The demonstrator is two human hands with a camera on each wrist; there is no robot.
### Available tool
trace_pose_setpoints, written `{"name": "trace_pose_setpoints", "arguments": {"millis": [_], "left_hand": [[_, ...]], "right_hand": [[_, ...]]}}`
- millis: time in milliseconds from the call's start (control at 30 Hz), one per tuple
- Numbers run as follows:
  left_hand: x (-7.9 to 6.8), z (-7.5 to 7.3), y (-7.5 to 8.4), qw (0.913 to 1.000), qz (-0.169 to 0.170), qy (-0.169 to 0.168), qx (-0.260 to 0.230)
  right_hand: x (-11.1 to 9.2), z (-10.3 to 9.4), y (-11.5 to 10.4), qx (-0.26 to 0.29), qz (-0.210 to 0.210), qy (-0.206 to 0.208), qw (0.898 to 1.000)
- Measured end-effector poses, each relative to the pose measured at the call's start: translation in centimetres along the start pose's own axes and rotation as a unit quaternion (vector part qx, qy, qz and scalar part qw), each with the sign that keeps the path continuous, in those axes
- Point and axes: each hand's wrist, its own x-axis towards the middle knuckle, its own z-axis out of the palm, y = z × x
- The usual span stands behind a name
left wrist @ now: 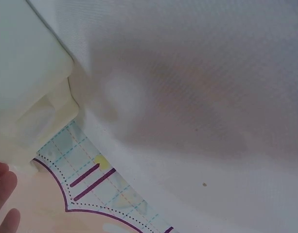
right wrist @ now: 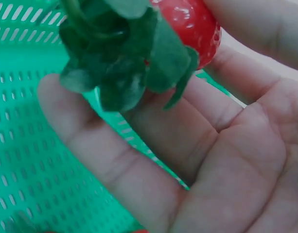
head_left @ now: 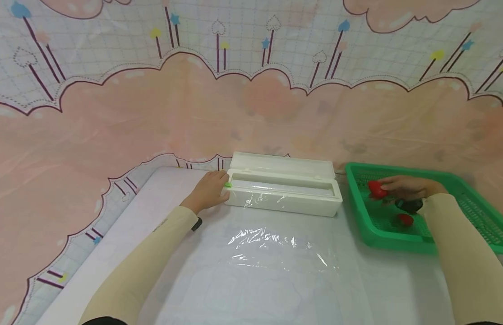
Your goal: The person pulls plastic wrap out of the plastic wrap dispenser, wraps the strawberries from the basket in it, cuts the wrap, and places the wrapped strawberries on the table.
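Note:
A long white cling film dispenser [head_left: 283, 203] lies with its lid [head_left: 281, 164] raised, and clear film [head_left: 267, 243] spreads from its front over the table. My left hand [head_left: 209, 192] holds the dispenser's left end, thumb toward the front, beside a small green piece [head_left: 228, 184]. In the left wrist view only a few fingertips [left wrist: 5, 194] show near the dispenser's corner [left wrist: 37, 97]. Over the green basket [head_left: 357, 207], my right hand [head_left: 409, 187] holds a red strawberry [right wrist: 192, 29] with green leaves [right wrist: 124, 73] between thumb and fingers.
Inside the basket lie another red fruit [head_left: 405, 220] and a dark purple-black item [head_left: 409, 206], partly covered by my right hand. A white cloth [head_left: 243, 293] covers the table. Behind it hangs a pink patterned curtain [head_left: 251, 117].

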Motion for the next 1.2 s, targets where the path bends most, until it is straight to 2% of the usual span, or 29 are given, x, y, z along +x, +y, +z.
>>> {"name": "trace_pose_setpoints", "arguments": {"millis": [133,400,567,667,800,900,1067,1200], "left_hand": [[0.0,-0.1,0.1,1.0000,0.002,0.001,0.001],[0.1,-0.3,0.4,0.9998,0.005,-0.006,0.016],[0.1,-0.2,0.5,0.9993,0.002,-0.016,0.034],[0.0,-0.1,0.6,0.9993,0.005,-0.005,0.038],[0.0,0.0,0.7,0.9991,0.014,0.017,0.035],[0.0,0.2,0.8,0.9990,0.015,0.026,0.032],[-0.1,0.3,0.7,0.9992,0.008,0.027,0.026],[-0.2,0.2,0.7,0.9993,0.008,0.028,0.021]], "right_hand": [[-1.4,-0.3,-0.7,0.000,-0.001,-0.006,1.000],[-3.4,0.2,-2.4,-0.015,0.017,0.032,0.999],[-3.8,1.6,-3.8,-0.018,0.019,0.062,0.998],[-3.5,2.7,-4.5,-0.001,0.001,0.058,0.998],[-2.6,3.8,-5.3,0.043,-0.053,0.016,0.998],[-1.8,4.7,-5.9,0.052,-0.074,0.001,0.996],[0.1,6.6,-6.8,0.030,-0.070,0.018,0.997],[1.9,8.4,-7.4,0.052,-0.097,-0.017,0.994]]}}
